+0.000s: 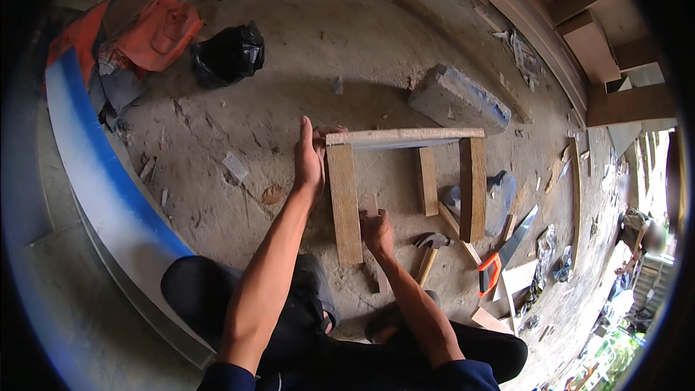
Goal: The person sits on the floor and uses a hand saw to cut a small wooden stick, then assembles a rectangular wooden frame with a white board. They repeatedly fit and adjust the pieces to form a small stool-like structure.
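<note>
My left hand [310,156] gripping rough wooden frame [402,137], right hand [376,232] pinching small wood block [369,205], dusty concrete floor [289,65]

wooden frame [405,174]: raw unpainted timber, rough-sawn, matt
floor [289,65]: dusty concrete, rough
block [457,99]: grey concrete, coarse
hammer [431,246]: wooden handle, dull metal head
handsaw [507,252]: metal blade, orange plastic handle
bag [228,54]: black plastic, glossy

A pale, rough wooden batten [405,136] lies horizontally across the tops of weathered brown upright planks, touching them. The left plank [344,203] runs down toward the person; a small thin wooden piece [370,205] stands just beside it.
</note>
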